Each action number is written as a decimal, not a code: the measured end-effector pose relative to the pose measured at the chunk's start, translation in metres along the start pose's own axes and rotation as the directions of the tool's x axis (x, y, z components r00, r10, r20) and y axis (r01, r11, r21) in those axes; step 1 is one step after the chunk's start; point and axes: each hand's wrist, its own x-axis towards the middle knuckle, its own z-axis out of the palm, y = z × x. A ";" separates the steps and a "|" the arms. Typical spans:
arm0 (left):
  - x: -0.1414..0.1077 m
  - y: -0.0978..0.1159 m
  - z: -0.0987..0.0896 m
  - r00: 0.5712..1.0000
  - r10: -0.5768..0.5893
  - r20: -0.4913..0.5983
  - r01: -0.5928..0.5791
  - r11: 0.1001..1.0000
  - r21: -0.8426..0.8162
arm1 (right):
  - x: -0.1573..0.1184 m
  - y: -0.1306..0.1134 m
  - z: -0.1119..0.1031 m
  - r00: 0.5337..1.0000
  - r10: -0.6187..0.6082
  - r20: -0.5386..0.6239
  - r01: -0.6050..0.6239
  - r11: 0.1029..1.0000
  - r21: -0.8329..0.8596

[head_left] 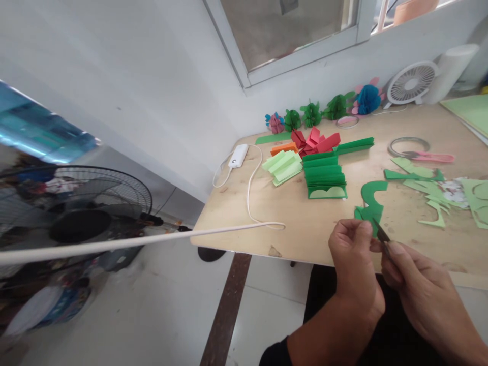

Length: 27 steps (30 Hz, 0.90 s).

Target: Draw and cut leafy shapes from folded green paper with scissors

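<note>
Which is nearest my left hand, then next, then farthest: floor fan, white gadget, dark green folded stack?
1. Dark green folded stack, just beyond your left hand.
2. White gadget, farther left, on the table.
3. Floor fan, far left, off the table.

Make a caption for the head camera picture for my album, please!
Left hand steadies curvy green paper, right hand holds a dark blade to it, near pleated green paper.

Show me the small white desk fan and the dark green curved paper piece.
Small white desk fan (411,84), head view: on its hub.
Dark green curved paper piece (367,193), head view: upper curve.
</note>
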 end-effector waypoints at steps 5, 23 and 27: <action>-0.001 0.000 0.000 1.000 -0.004 -0.005 0.004 1.000 -0.003 | -0.001 -0.005 0.000 1.000 -0.004 -0.013 0.003 0.998 -0.065; -0.003 0.003 -0.002 1.000 -0.008 0.015 0.008 1.000 0.022 | -0.003 -0.003 -0.002 1.000 0.014 -0.005 -0.014 0.999 -0.049; 0.003 0.009 -0.002 0.998 0.051 0.043 -0.053 0.997 0.055 | -0.002 -0.003 -0.003 1.000 -0.002 0.024 0.003 0.999 -0.048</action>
